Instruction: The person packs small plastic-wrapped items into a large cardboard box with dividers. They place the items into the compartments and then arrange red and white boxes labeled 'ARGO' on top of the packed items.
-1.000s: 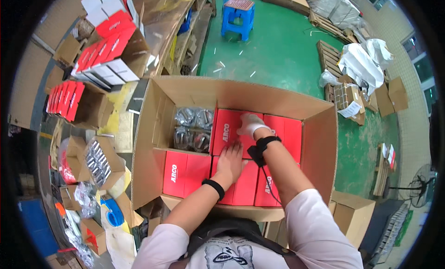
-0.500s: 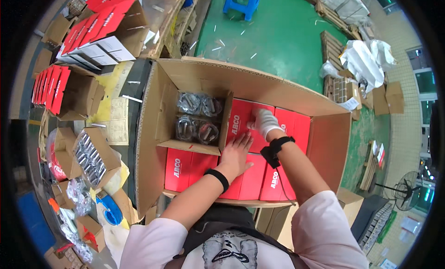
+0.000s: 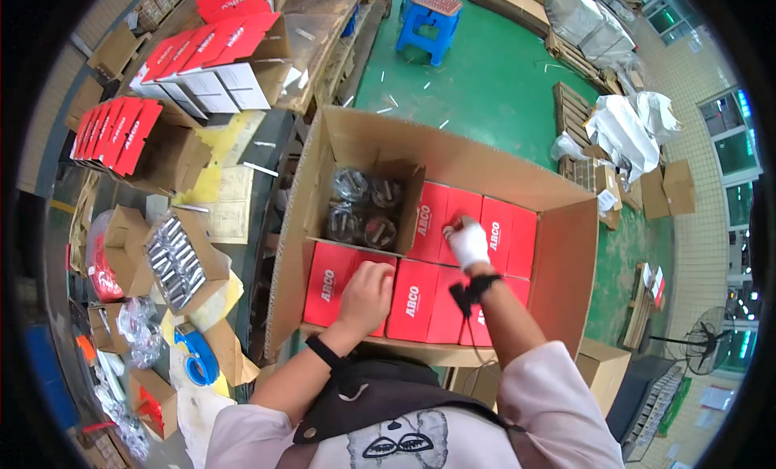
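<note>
Left hand shifted onto near red box; gloved right hand bent, fingertips down.

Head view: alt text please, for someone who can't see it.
A person's two hands press on red boxes packed in a large open cardboard carton: bare left hand near the front row, white-gloved right hand on the back row. One corner holds bagged metal parts.

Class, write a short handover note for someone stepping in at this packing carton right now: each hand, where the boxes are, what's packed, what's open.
Left hand: bare, flat on a front-row red box.
Right hand: gloved, fingertips on the back-row red boxes.
Large carton: red boxes fill most of the layer.
Open: back-left corner holds an unclosed box of bagged metal parts.
Spare red boxes stand on the bench to the left.
</note>
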The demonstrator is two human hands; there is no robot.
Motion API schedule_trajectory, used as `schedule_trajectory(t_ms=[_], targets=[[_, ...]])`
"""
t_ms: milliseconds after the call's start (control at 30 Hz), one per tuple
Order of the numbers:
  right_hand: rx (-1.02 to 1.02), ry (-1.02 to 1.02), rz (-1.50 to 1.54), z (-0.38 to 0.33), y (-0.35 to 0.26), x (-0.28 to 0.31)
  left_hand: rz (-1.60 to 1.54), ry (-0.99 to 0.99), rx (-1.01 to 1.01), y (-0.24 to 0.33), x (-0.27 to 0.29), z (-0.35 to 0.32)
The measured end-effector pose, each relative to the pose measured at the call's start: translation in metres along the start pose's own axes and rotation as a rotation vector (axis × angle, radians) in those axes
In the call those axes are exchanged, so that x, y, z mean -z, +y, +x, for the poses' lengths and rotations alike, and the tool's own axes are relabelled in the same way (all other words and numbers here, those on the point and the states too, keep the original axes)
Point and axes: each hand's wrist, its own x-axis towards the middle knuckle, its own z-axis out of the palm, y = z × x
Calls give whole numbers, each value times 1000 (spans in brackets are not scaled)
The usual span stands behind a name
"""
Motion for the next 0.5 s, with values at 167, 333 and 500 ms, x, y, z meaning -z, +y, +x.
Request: schedule_trajectory(t_ms=[167, 333, 500], targets=[[859, 323, 242, -113, -119, -15, -86, 398, 71, -29, 25, -5], [449, -212, -177, -62, -167, -32, 110, 434, -53, -32, 17, 22], [216, -249, -10, -21, -144, -53, 583, 185, -51, -61, -10, 70]])
